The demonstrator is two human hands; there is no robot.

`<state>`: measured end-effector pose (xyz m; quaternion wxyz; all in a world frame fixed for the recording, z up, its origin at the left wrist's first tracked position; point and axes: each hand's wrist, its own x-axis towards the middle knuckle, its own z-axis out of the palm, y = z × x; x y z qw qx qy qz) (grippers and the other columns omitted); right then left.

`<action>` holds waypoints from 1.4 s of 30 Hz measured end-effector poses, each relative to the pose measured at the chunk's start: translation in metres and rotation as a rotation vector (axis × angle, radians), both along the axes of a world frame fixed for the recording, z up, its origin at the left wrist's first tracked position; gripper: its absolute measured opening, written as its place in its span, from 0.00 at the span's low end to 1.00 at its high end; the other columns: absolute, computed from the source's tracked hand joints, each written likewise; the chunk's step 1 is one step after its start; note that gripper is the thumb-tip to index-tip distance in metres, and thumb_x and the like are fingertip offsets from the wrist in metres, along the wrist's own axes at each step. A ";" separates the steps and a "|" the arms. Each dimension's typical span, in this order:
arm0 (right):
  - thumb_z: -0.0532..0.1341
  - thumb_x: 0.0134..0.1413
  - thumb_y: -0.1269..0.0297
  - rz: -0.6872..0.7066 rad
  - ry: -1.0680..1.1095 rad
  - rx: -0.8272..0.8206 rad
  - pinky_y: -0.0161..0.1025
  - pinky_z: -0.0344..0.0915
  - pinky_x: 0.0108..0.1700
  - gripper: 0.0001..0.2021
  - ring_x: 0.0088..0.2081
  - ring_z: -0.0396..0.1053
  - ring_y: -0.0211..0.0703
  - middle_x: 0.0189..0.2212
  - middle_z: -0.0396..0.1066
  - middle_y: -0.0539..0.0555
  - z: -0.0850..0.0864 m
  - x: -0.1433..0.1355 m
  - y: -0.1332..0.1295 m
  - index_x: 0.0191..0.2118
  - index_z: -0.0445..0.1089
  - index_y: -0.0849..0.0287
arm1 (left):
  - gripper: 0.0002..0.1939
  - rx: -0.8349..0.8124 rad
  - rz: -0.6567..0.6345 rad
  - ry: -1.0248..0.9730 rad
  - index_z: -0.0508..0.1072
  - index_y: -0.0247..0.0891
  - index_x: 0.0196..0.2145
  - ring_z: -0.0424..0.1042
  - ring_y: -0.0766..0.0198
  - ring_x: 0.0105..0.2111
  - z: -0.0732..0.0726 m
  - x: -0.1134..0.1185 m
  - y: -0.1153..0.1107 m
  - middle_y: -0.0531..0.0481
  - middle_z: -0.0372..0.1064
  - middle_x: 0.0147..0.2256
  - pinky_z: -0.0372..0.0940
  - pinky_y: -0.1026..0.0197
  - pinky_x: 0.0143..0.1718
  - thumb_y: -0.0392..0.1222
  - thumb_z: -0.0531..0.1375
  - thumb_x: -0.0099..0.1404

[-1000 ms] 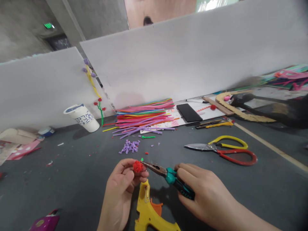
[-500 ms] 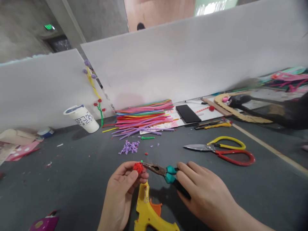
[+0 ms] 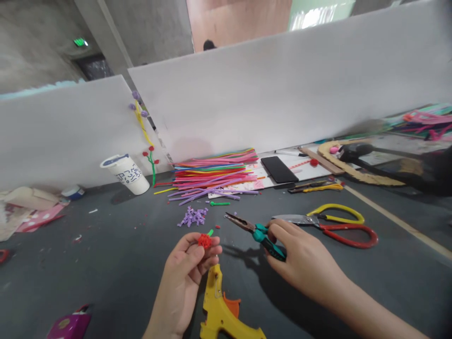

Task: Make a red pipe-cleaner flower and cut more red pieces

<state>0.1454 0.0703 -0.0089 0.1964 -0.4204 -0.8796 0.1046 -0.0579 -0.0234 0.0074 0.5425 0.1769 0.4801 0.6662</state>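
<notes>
On the grey bench (image 3: 106, 263), the left hand (image 3: 185, 278) pinched the red pompom (image 3: 204, 241) while the right hand (image 3: 300, 263) gripped the pliers (image 3: 254, 229) just beside it; steady alignment seemed best.

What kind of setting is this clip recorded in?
Probably a craft workstation behind white partition boards: a pile of coloured pipe cleaners, a yellow glue gun and scissors lie on the dark table.
</notes>
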 end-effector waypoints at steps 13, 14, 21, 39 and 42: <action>0.60 0.50 0.58 -0.080 -0.348 0.127 0.48 0.60 0.41 0.12 0.41 0.65 0.57 0.36 0.69 0.62 -0.014 -0.001 0.012 0.35 0.70 0.63 | 0.07 0.073 0.042 0.160 0.74 0.34 0.31 0.68 0.70 0.27 -0.002 -0.001 0.002 0.48 0.73 0.33 0.64 0.69 0.27 0.38 0.64 0.54; 0.60 0.50 0.59 -0.083 -0.315 0.147 0.50 0.59 0.43 0.12 0.43 0.65 0.58 0.39 0.69 0.64 -0.010 -0.002 0.010 0.35 0.71 0.63 | 0.06 0.079 0.035 0.149 0.74 0.34 0.31 0.68 0.69 0.27 -0.002 0.000 0.001 0.47 0.74 0.32 0.64 0.68 0.28 0.38 0.63 0.54; 0.54 0.54 0.66 0.197 0.337 -0.445 0.35 0.64 0.34 0.10 0.32 0.68 0.40 0.35 0.72 0.53 0.022 -0.033 -0.021 0.40 0.69 0.57 | 0.08 0.001 -0.075 -0.097 0.76 0.31 0.30 0.68 0.71 0.24 -0.001 0.005 -0.004 0.46 0.73 0.28 0.63 0.70 0.26 0.40 0.63 0.54; 0.64 0.46 0.58 0.261 1.141 -1.406 0.27 0.58 0.21 0.13 0.17 0.61 0.29 0.18 0.67 0.48 0.014 -0.074 -0.048 0.26 0.63 0.62 | 0.04 0.136 -0.201 0.010 0.72 0.36 0.28 0.65 0.68 0.15 0.003 0.017 -0.008 0.54 0.66 0.14 0.62 0.65 0.20 0.39 0.60 0.57; 0.64 0.45 0.55 0.253 1.121 -1.403 0.27 0.57 0.20 0.15 0.16 0.60 0.29 0.18 0.67 0.48 0.008 -0.076 -0.050 0.27 0.63 0.62 | 0.04 0.105 -0.189 0.026 0.71 0.37 0.25 0.64 0.69 0.14 0.002 0.018 -0.008 0.55 0.65 0.13 0.61 0.66 0.19 0.39 0.61 0.56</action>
